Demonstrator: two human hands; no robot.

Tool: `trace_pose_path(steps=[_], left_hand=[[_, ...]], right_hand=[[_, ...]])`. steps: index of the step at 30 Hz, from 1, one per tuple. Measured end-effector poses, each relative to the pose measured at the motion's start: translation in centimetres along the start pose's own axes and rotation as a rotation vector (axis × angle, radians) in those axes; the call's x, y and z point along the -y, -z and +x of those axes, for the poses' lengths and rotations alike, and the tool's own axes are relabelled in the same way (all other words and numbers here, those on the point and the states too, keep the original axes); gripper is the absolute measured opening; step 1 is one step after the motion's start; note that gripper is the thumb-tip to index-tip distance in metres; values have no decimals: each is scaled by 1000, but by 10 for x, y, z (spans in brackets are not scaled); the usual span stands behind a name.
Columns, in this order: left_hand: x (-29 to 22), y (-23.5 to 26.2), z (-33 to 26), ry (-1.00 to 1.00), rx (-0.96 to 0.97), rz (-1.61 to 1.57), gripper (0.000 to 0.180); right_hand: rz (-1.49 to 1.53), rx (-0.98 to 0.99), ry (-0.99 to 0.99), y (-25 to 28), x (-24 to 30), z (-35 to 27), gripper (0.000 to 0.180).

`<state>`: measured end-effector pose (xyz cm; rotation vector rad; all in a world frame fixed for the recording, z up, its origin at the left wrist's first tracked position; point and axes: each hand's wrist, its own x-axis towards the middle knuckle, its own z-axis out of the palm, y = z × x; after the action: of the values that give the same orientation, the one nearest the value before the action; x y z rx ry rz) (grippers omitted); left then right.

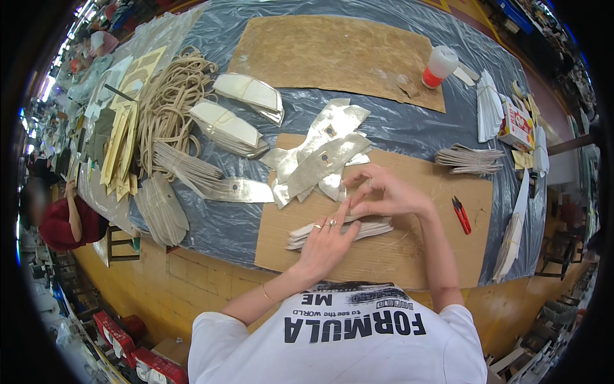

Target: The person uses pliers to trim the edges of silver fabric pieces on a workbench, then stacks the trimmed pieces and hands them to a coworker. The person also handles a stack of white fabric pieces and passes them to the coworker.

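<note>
A stack of pale fabric strips point(374, 228) lies on the cardboard sheet point(409, 262) in front of me. My left hand point(326, 246) rests across its left part, fingers stretched out and pressing flat. Just above the stack, my right hand point(387, 194) has its fingers curled and its thumb bent in near the left fingertips. Anything pinched there is too small to make out. Beyond both hands, shiny metallic-coated cut pieces point(326, 153) are heaped crosswise, some with a small dark mark in the middle.
Red-handled thread snips point(461, 216) lie right of my hands, below a bundle of grey strips point(470, 159). Leftward are coiled beige cord point(169, 105) and tied bundles of cut pieces point(227, 126). A bottle with a red band point(440, 67) stands far right. Another person point(70, 221) is at the left.
</note>
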<state>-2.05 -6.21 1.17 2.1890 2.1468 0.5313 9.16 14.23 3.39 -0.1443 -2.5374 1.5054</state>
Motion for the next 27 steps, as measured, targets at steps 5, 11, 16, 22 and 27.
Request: trace_pose_path(steps=[5,11,16,22,27], left_hand=[[4,-6,-3,-44,80,-51,47],[5,3,6,91,-88,22,72],[6,6,8,163,-54,-60,69],[8,0,3,30,73,-16,56],[4,1,4,72,113,-15,57]], right_hand=[[-477,-381,-94,-8,-17,48,47],[-465,-106,-188,8,-9,21,32],[-222,161,-163,20,-5,-6,42],[-582,-160,-177,38,-32,78,79],[-820,154,-106,49,-29,110,72]])
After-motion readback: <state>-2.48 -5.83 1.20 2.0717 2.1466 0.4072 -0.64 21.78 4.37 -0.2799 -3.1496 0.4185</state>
